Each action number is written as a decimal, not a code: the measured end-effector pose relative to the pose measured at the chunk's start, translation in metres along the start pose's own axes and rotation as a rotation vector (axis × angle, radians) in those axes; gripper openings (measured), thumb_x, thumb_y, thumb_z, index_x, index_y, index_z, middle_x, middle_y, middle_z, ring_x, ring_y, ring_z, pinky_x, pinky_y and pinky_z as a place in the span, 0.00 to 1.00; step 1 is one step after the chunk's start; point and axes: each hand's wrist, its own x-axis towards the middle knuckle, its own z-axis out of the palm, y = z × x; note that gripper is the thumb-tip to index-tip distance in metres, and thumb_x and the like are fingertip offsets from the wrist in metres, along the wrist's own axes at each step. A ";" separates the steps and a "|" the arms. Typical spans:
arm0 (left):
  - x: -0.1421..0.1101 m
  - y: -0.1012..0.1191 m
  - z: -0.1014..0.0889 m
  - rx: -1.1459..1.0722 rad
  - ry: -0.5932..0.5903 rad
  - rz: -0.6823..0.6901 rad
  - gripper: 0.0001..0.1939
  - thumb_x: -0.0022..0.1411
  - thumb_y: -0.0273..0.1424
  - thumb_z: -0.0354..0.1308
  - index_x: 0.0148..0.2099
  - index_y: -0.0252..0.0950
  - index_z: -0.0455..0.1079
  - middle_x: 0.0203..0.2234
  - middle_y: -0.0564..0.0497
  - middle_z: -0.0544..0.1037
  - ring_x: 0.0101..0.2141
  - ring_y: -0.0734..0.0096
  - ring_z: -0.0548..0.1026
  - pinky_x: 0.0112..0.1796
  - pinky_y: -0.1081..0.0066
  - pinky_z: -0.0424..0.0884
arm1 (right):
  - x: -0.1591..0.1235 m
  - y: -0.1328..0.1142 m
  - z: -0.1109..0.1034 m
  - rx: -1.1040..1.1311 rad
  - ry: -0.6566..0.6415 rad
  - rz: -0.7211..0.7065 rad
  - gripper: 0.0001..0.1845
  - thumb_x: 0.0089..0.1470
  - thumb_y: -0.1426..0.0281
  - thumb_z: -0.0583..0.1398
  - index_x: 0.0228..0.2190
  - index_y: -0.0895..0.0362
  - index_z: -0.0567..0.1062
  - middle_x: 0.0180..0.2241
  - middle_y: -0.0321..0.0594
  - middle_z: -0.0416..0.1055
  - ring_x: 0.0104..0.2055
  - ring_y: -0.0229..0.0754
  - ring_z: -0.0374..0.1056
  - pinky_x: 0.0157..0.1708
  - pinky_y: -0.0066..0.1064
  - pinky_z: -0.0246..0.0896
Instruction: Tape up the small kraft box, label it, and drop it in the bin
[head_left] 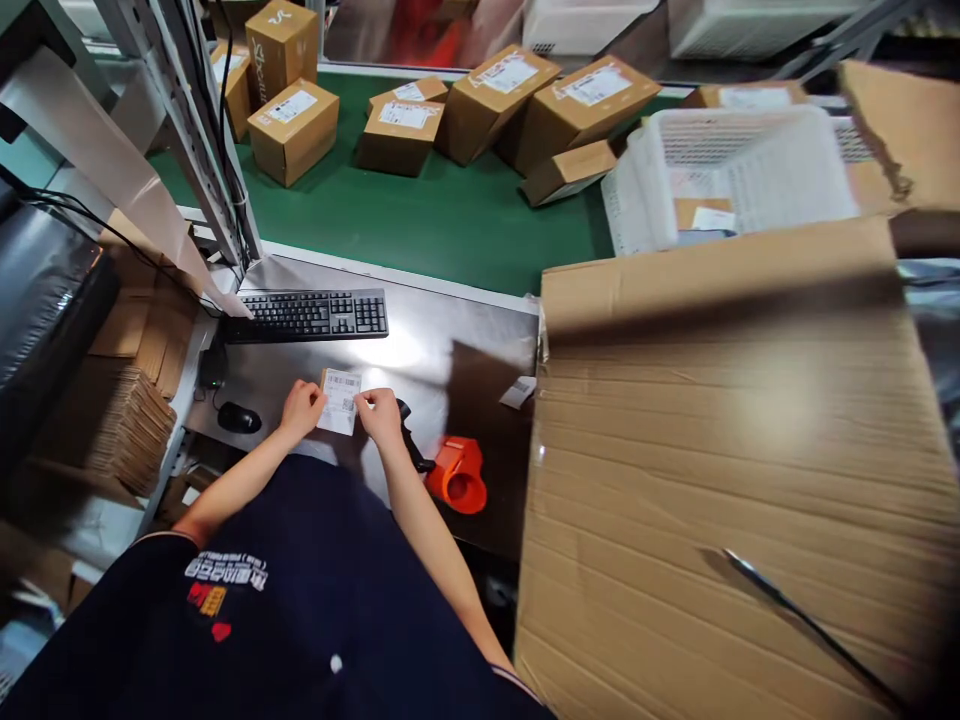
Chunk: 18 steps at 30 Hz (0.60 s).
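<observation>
A white shipping label (341, 400) with barcodes and a QR code lies in front of me, a thin brown edge showing at its left side. My left hand (304, 407) pinches its left edge. At the opposite edge, my right hand (379, 413) has its fingers closed on the label too. Whether it lies on a small box cannot be made out. Just right of my right hand is a black handheld scanner (412, 440), partly covered by my forearm. Beside that sits an orange tape dispenser (459, 475).
A keyboard (315, 314) and a mouse (238, 418) are on the metal table (427, 350). Labelled cartons (296, 130) stand on the green conveyor (360, 220) behind. To the right, a large cardboard sheet (720, 430) carries a thin dark rod (802, 615); a white basket (757, 150) stands beyond.
</observation>
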 end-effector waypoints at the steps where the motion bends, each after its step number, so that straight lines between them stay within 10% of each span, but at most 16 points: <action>1: 0.002 0.000 0.001 0.031 0.007 0.001 0.10 0.64 0.25 0.61 0.28 0.37 0.69 0.32 0.51 0.68 0.35 0.64 0.71 0.44 0.65 0.68 | 0.001 -0.001 0.003 -0.033 0.007 0.016 0.14 0.56 0.62 0.58 0.29 0.57 0.78 0.40 0.51 0.75 0.45 0.51 0.70 0.51 0.42 0.66; 18: 0.004 -0.005 0.006 0.328 -0.024 0.035 0.09 0.72 0.29 0.58 0.36 0.37 0.71 0.39 0.47 0.73 0.40 0.63 0.76 0.44 0.67 0.70 | -0.003 -0.006 0.015 -0.073 -0.022 0.061 0.12 0.63 0.65 0.55 0.33 0.57 0.75 0.43 0.47 0.71 0.38 0.45 0.68 0.42 0.37 0.63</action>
